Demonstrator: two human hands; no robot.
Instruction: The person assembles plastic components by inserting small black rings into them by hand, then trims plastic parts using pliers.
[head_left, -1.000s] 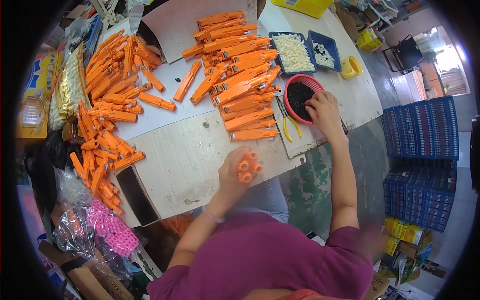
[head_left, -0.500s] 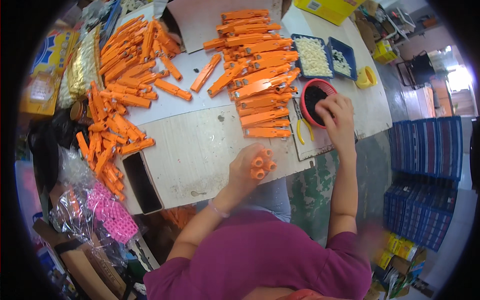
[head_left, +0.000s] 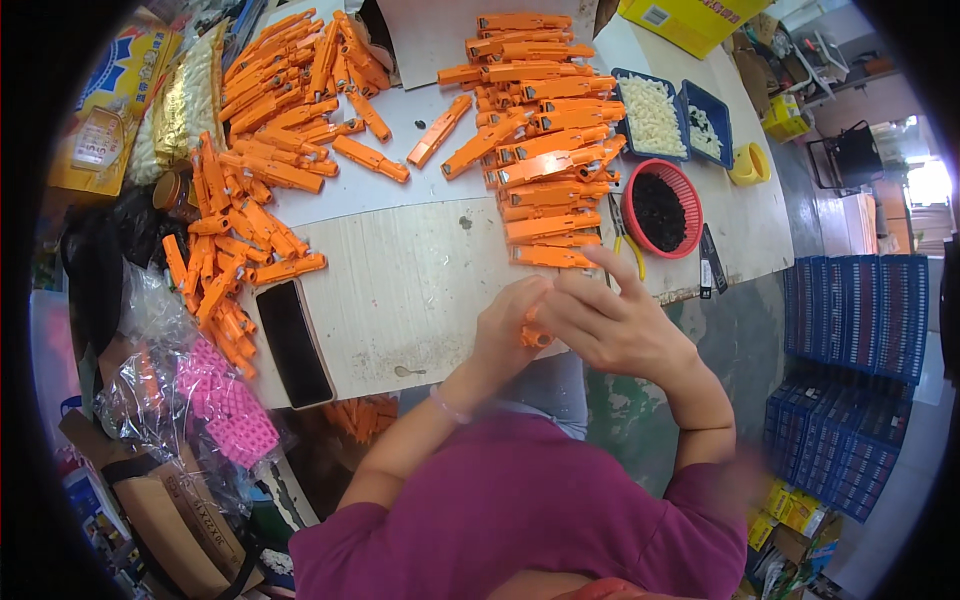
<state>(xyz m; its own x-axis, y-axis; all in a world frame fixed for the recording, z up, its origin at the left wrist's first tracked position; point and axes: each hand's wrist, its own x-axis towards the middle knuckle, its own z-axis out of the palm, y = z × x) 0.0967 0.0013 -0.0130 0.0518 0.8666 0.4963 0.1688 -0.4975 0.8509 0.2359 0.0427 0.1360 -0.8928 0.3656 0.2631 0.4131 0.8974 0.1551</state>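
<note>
Above the table's front edge, my left hand is closed round a small bundle of orange plastic tubular parts, their open round ends partly showing. My right hand meets it from the right, fingers bent in a pinch at those parts. Whatever is between its fingertips is too small or hidden to make out. Beyond the hands lies a row of stacked orange plastic parts. To the right of that row stands a red plastic basket holding small black pieces.
A large heap of orange parts covers the left side. A phone lies near the front left. Yellow-handled pliers and a slim black object flank the basket. Blue trays of white pieces and a yellow ring sit behind.
My right hand has left the red basket and come left to the orange parts in my left hand. The view has shifted slightly, and the slim black object now shows beside the basket.
</note>
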